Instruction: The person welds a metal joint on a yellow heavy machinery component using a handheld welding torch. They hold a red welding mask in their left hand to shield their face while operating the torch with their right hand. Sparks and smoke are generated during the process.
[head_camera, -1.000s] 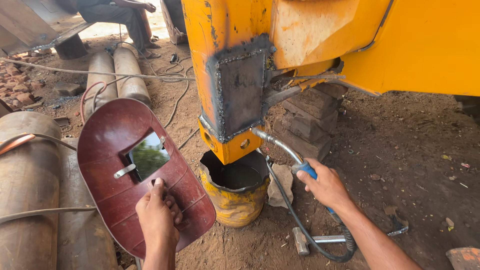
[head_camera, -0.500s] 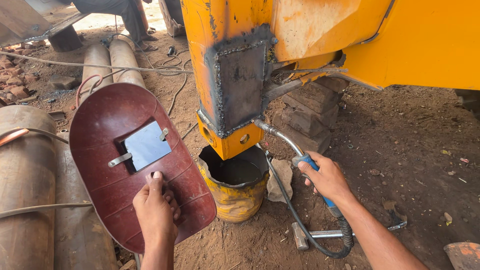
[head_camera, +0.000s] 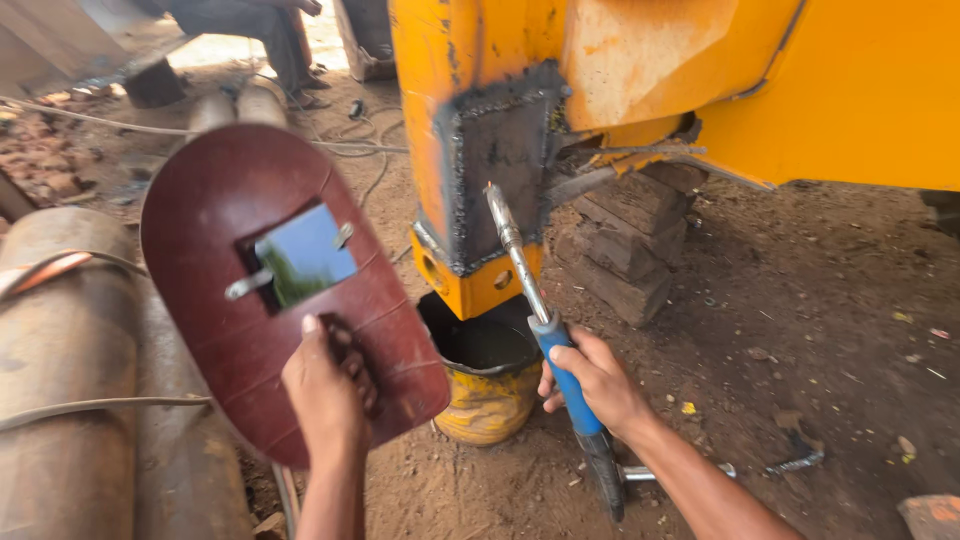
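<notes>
My left hand (head_camera: 328, 390) grips the handle of a dark red oval welding shield (head_camera: 270, 290) with a small square glass window, held up at the left. My right hand (head_camera: 595, 385) is closed around the blue handle of a welding electrode holder (head_camera: 565, 385). Its metal rod (head_camera: 512, 250) points up against a dark welded steel patch (head_camera: 500, 165) on the yellow machine frame (head_camera: 700, 80). A black cable runs down from the holder to the ground.
A yellow drum (head_camera: 490, 385) stands under the frame. Stacked wood blocks (head_camera: 635, 235) prop the frame behind it. Rusty steel pipes (head_camera: 70, 400) lie at the left. Cables cross the dirt ground, and a person sits at the far top left.
My right hand has lifted the electrode holder so its rod now rests on the welded patch. The shield has risen and come closer to the camera.
</notes>
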